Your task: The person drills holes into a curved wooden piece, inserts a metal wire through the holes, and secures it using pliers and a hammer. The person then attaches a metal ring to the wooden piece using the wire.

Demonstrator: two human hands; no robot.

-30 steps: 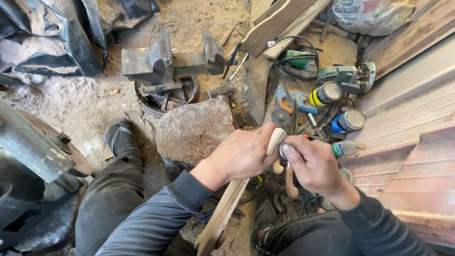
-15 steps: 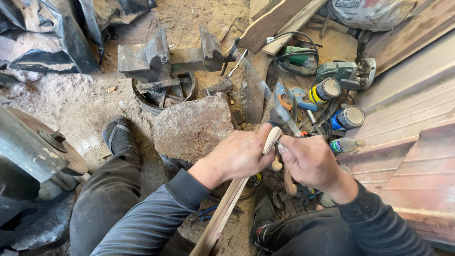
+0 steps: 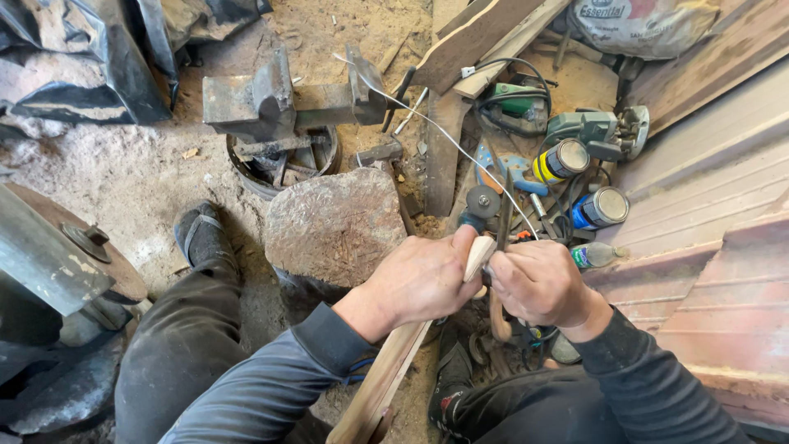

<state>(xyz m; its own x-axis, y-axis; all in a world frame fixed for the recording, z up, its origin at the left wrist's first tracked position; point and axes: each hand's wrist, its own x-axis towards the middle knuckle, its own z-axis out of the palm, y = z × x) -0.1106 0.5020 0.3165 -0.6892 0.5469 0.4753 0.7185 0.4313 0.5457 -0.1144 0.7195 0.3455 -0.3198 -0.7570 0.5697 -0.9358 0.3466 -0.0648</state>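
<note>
The left hand (image 3: 423, 279) was closed around the upper end of a pale wooden stick (image 3: 386, 378), the grip clamped so the stick ran down between the knees and stayed steady. The right hand (image 3: 538, 284) was closed on a thin dark tool (image 3: 503, 215) set against the stick's tip; its kind could not be told. A flat stone (image 3: 333, 226) lay just ahead. Right of the hands lay two cans on their sides, one yellow-banded (image 3: 561, 160), one blue-banded (image 3: 602, 207). A printed white sack (image 3: 633, 25) sat at the top right.
</note>
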